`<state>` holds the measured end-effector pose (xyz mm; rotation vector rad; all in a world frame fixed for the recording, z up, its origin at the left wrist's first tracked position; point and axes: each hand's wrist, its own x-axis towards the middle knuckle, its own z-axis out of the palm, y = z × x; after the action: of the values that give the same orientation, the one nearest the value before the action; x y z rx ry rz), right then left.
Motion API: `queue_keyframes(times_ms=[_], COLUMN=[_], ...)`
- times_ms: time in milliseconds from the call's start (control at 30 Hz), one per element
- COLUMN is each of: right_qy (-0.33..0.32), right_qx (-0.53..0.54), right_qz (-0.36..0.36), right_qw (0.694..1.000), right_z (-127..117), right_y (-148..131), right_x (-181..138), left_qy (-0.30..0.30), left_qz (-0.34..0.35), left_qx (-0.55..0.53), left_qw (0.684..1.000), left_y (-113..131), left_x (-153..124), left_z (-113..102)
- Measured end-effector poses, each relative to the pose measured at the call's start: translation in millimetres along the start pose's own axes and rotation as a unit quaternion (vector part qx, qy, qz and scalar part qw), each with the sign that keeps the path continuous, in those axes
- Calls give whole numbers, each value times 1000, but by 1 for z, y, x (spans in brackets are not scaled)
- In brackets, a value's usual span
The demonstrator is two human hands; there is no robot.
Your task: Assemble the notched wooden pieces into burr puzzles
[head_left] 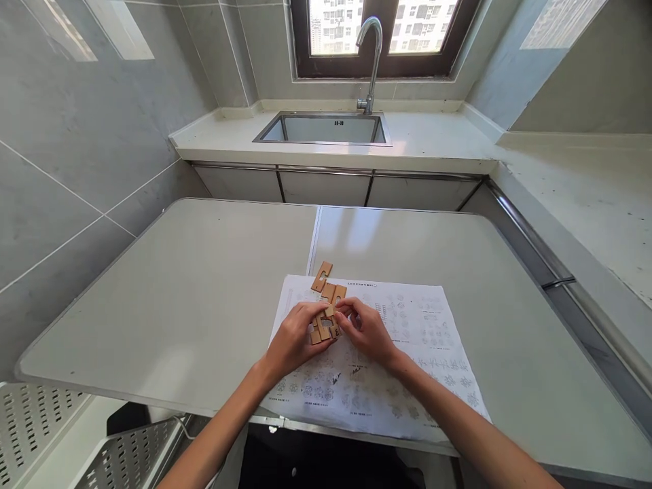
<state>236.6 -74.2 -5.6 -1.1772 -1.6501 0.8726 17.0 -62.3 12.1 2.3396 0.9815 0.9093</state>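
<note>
My left hand (293,337) and my right hand (365,330) meet over a printed instruction sheet (422,339) on a grey folding table (204,292). Together they grip a small cluster of notched wooden puzzle pieces (324,326). My left fingers hold it from the left and below; my right fingertips pinch one piece at its upper right. Three loose wooden pieces lie just beyond the hands: one (322,276) at the sheet's far edge and two (333,293) side by side behind the cluster.
A counter with a steel sink (326,129) and a curved tap (371,61) runs under a window beyond the table. A second counter (585,197) lines the right side. Tiled wall stands left. Perforated metal shelves (45,421) sit low left.
</note>
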Motion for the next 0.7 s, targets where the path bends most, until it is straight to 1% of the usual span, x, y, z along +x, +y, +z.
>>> queue_keyframes(times_ms=[100, 167, 300, 400, 467, 600, 700], right_qy=[-5, -3, -3, -28, -59, -135, -171], right_qx=[-2, -6, 1, 14, 24, 39, 69], right_qz=[12, 23, 34, 34, 33, 16, 27], right_qw=[1000, 1000, 999, 999, 997, 990, 983], right_z=[0, 1, 1, 0, 0, -4, -9], right_y=[2, 2, 2, 0, -1, -2, -3], right_x=[0, 0, 1, 1, 1, 2, 4], left_qy=[-8, 0, 42, 66, 62, 40, 33], left_qz=[-18, -29, -73, -84, -52, 45, 64], left_qx=[1, 4, 25, 27, 20, 7, -8], left_qw=[1000, 1000, 996, 994, 997, 998, 997], left_y=[-3, -5, -9, -8, -5, 4, 8], left_x=[-5, -7, -8, -7, -7, -4, -1], left_z=[-4, -8, -17, -19, -19, -14, -8])
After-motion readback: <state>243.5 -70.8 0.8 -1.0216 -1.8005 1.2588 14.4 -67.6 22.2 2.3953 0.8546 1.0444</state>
